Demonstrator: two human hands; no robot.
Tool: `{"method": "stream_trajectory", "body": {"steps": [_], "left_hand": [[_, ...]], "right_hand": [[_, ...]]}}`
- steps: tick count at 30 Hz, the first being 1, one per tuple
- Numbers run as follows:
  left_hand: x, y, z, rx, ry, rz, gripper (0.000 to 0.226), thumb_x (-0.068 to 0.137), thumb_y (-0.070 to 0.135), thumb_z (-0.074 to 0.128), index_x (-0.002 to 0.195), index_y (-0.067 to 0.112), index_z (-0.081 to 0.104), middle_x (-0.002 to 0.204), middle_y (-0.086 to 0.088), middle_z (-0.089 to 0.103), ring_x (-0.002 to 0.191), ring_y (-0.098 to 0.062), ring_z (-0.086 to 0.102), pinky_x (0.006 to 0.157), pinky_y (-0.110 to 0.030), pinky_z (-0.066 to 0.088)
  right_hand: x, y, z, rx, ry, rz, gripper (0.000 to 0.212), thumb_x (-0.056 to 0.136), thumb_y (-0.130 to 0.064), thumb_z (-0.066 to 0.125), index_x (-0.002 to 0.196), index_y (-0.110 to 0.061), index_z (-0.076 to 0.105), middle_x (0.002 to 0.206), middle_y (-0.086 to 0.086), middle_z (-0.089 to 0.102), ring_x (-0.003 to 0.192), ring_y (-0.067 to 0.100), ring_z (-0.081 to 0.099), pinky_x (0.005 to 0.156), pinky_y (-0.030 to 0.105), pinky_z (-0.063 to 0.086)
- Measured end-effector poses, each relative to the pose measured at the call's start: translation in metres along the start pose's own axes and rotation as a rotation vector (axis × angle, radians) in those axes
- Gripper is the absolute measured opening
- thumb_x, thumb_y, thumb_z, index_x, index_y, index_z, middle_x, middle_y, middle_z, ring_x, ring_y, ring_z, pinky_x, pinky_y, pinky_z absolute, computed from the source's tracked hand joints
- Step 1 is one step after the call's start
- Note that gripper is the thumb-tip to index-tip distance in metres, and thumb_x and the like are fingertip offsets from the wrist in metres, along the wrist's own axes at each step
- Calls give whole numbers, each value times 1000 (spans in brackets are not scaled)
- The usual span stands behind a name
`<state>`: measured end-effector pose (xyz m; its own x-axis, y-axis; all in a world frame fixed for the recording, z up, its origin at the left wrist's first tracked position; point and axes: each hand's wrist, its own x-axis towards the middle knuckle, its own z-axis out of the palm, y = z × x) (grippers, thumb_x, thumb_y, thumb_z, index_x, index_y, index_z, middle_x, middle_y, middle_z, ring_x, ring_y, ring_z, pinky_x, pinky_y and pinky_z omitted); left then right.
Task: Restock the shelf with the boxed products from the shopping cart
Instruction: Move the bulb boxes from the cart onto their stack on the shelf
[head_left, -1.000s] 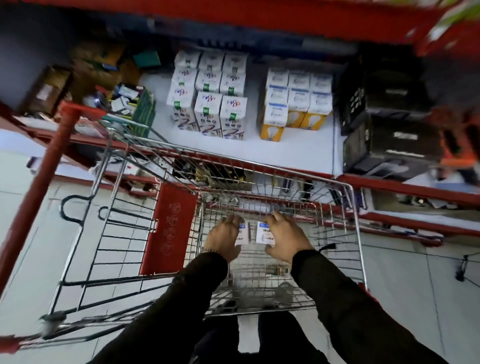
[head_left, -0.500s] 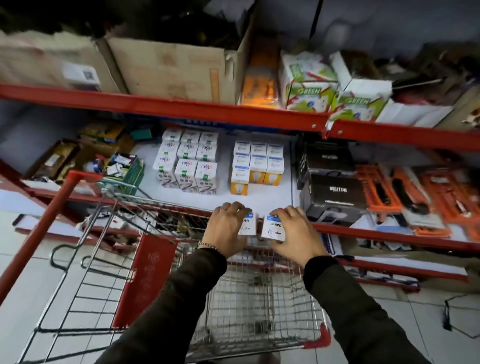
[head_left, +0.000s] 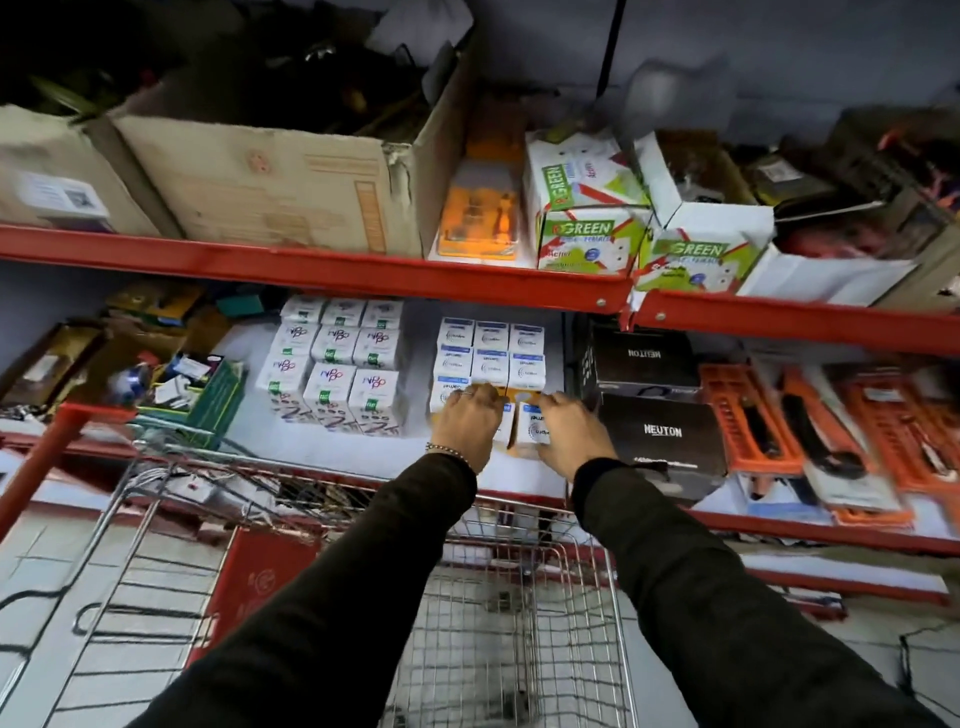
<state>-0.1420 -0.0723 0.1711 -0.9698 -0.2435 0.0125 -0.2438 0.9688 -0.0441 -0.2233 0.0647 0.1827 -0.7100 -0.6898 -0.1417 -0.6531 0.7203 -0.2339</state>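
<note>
I have both hands out over the front rail of the shopping cart (head_left: 519, 613) and onto the white middle shelf (head_left: 311, 452). My left hand (head_left: 467, 423) sits at about twelve o'clock from the cart basket, its fingers (head_left: 475, 394) curled over a small white box (head_left: 505, 428) that is mostly hidden under my palm; I read it as grasped. My right hand (head_left: 571, 434) is just beside it at one o'clock, fingers wrapped around the right side of a second white and blue box (head_left: 532, 428), with the printed face showing between thumb and forefinger. The two boxes touch each other and stand at the front of the block of matching white and blue boxes (head_left: 491, 358), whose yellow lower panels show between my hands. I cannot tell whether the held boxes already rest on the shelf.

At ten o'clock from my hands stands a separate block of white boxes with pink and green print (head_left: 337, 364). At three o'clock, two black cartons marked NEUTON (head_left: 662, 431) are stacked, and beyond them orange blister packs (head_left: 769, 421) lie overlapping. The upper shelf's red beam (head_left: 311, 270) crosses above, carrying a large brown carton (head_left: 270, 182) and white boxes marked GREEN (head_left: 587, 234). A beaded bracelet (head_left: 449, 452) circles my left wrist.
</note>
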Motion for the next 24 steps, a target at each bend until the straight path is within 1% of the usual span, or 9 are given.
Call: {"method": "stream_trajectory", "body": {"steps": [5, 8, 11, 13, 15, 18, 20, 22, 24], "left_hand": [[11, -1, 29, -12, -44, 6, 59, 89, -4, 49, 145, 14, 38, 146, -8, 44, 117, -28, 60, 117, -38, 35], [11, -5, 39, -44, -69, 20, 66, 90, -1, 44, 152, 13, 25, 158, -7, 28, 135, -26, 47, 124, -40, 22], [6, -4, 42, -125, -93, 11, 63, 97, 14, 44, 155, 13, 21, 163, -7, 22, 149, -25, 26, 126, -42, 15], [-3, -1, 41, -247, -24, -9, 59, 98, 23, 46, 153, 13, 29, 161, -8, 28, 149, -27, 25, 125, -42, 20], [-17, 4, 39, -451, 148, -78, 51, 95, 23, 52, 144, 12, 44, 150, -9, 44, 139, -28, 40, 116, -40, 35], [-33, 20, 40, -849, 378, -344, 30, 93, 18, 59, 121, 9, 58, 127, -9, 56, 115, -24, 55, 97, -38, 50], [-36, 30, 40, -1181, 385, -642, 20, 92, 20, 63, 109, 10, 57, 113, -6, 60, 101, -25, 63, 83, -35, 56], [-32, 36, 43, -1449, 289, -938, 23, 91, 27, 66, 103, 12, 53, 105, -7, 64, 95, -31, 67, 79, -36, 58], [-23, 34, 52, -1689, 119, -1160, 37, 90, 36, 66, 109, 10, 48, 106, -12, 62, 86, -30, 66, 72, -36, 57]], "right_hand": [[15, 4, 21, -4, -52, -6, 75, 84, -11, 71, 150, -22, 35, 143, 6, 50, 124, 28, 58, 98, 42, 51], [13, 8, 30, 69, -31, -20, 71, 86, -8, 66, 149, -20, 34, 144, 6, 49, 119, 27, 60, 93, 40, 54], [7, 12, 36, 163, 37, -35, 62, 88, -11, 66, 145, -19, 42, 152, 0, 40, 123, 22, 58, 99, 36, 51], [0, 11, 39, 296, 87, 10, 63, 87, -14, 68, 145, -20, 42, 152, 0, 37, 126, 22, 55, 104, 32, 46], [-6, 7, 42, 462, 153, 113, 62, 88, -15, 68, 144, -18, 43, 150, 4, 38, 128, 23, 52, 108, 31, 42], [-15, -2, 51, 828, 207, 438, 61, 90, -22, 69, 145, -12, 44, 149, 9, 46, 135, 25, 47, 113, 35, 35], [-19, -9, 57, 1275, 178, 685, 58, 91, -23, 68, 142, -6, 48, 145, 13, 53, 131, 26, 51, 111, 38, 37], [-21, -14, 60, 1650, 96, 853, 46, 92, -26, 67, 131, -1, 58, 126, 12, 65, 106, 22, 60, 93, 35, 48], [-20, -18, 58, 1818, 45, 913, 33, 92, -27, 67, 113, -1, 66, 98, 8, 68, 76, 16, 55, 66, 26, 48]]}}
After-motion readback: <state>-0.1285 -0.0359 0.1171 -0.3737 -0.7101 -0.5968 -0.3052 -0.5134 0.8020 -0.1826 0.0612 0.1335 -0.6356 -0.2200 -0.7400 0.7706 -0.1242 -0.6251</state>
